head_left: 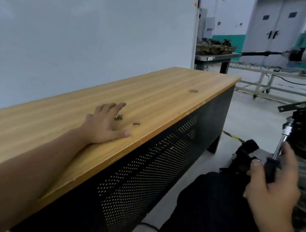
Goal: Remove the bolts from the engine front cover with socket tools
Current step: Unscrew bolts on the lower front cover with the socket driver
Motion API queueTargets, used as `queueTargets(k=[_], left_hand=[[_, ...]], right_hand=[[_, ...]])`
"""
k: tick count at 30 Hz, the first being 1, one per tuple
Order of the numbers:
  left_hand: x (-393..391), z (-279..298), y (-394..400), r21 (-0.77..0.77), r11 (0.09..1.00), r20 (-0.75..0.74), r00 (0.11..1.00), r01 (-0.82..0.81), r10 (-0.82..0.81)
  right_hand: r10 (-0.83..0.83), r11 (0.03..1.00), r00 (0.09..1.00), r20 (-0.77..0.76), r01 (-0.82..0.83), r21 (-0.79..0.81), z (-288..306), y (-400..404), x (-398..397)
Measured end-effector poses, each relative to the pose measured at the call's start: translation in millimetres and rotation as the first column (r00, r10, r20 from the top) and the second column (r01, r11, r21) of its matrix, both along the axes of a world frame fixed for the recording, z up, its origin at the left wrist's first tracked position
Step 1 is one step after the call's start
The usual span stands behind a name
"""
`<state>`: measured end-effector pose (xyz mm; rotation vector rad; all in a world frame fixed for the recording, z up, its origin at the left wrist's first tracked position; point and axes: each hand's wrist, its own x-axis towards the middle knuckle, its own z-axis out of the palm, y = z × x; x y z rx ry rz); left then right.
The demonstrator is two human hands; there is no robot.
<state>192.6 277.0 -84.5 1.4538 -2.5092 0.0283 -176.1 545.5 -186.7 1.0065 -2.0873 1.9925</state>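
Two loose bolts (118, 117) lie on the counter (168, 98), just beside the left hand (103, 124), which rests flat with fingers spread. Well apart to the right, the right hand (269, 189) grips a socket wrench (280, 145), its long axis pointing up toward the engine.

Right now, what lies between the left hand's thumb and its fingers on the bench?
In the head view, bolts lie between the left hand thumb and fingers on the wooden benchtop; another bolt lies just outside.

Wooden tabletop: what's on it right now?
On the wooden tabletop: the left hand resting flat, a small cluster of bolts by its fingers, and one separate bolt. Anything under the palm or forearm is hidden.
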Motion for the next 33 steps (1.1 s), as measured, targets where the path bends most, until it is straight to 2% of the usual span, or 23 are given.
queueTargets(k=[3,6,12,20,25,30,33], left_hand=[[-8.3,-11.7,-14.1,-0.031,0.996,-0.049,0.995,-0.087,0.086],[-12.1,-11.1,-24.4,-0.027,0.99,-0.064,0.988,-0.14,0.138],[-8.5,-14.4,-39.8,-0.057,0.997,-0.279,0.959,-0.056,0.038],[-13.0,-9.1,-44.7,-0.088,0.992,-0.264,0.962,-0.093,0.067],[-12.5,-10.7,-42.2,-0.103,0.987,-0.306,0.948,-0.122,0.086],[-19.0,-8.9,-36.7,-0.222,0.975,-0.375,0.925,-0.026,-0.061],[-23.3,-6.9,-37.0,-0.212,0.972,-0.319,0.934,0.099,-0.164]], right_hand=[[-0.032,0.999,0.999,0.023,0.032,0.029,-5.1,1.1,-10.2],[-0.041,0.999,0.998,0.057,0.041,-0.009,-12.8,1.4,-19.8],[0.005,0.989,0.992,0.126,0.013,-0.144,-5.5,-1.4,-23.1],[0.004,0.982,0.971,0.24,0.041,-0.184,-9.9,-5.1,-23.7],[0.04,0.996,0.939,0.341,-0.012,-0.083,-15.0,-1.0,-32.1],[0.017,0.996,0.937,0.35,0.017,-0.093,-14.6,-0.8,-35.2],[0.002,0.996,0.93,0.367,0.029,-0.08,-13.9,-0.9,-33.0]])
